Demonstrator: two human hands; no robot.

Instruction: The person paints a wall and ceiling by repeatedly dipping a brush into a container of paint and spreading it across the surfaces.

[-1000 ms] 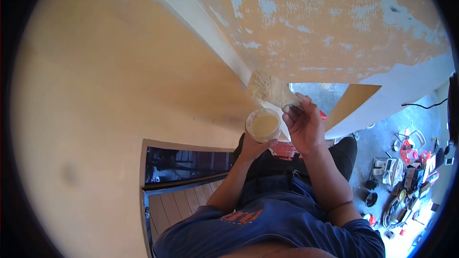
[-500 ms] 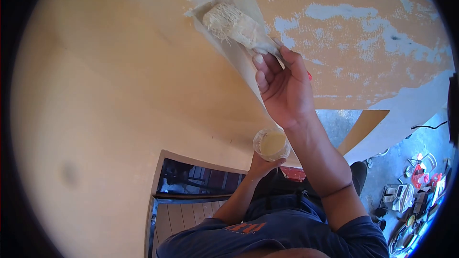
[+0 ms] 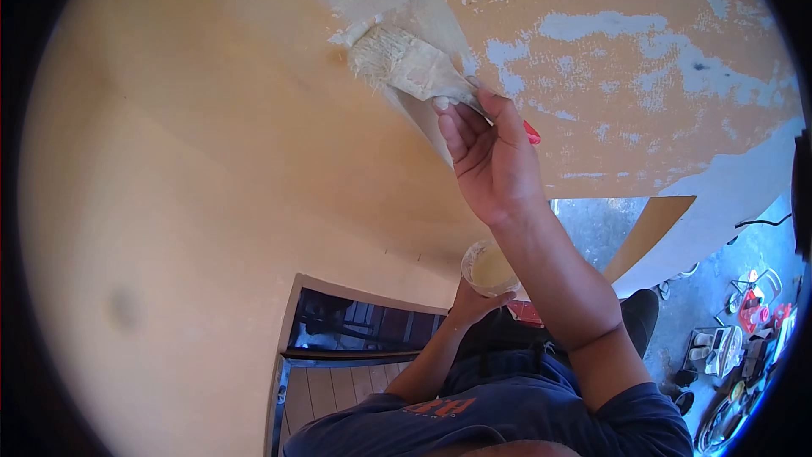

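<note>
A wide brush (image 3: 410, 63), caked with pale paint, has its bristles against the wall corner at the top centre. Its red handle end shows beside my right hand (image 3: 491, 148), whose fingers and thumb are closed round the brush. Lower down, my left hand (image 3: 480, 303) is wrapped round a small tub (image 3: 493, 269) of cream-coloured liquid, close to my body. My right forearm passes just beside the tub. The orange wall (image 3: 592, 93) right of the brush has patchy white areas, and a smooth yellowish wall (image 3: 211, 161) lies to the left.
A framed opening (image 3: 296, 313) is at the lower left, with wooden boards (image 3: 338, 385) below it. Far down on the right, the grey floor (image 3: 677, 313) holds red items, a chair-like frame and other clutter. A dark cable (image 3: 765, 222) hangs at the right edge.
The brush and my right hand have shifted slightly left and down in view, and more of the red handle shows. The tub and my left hand appear a little farther right and lower.
</note>
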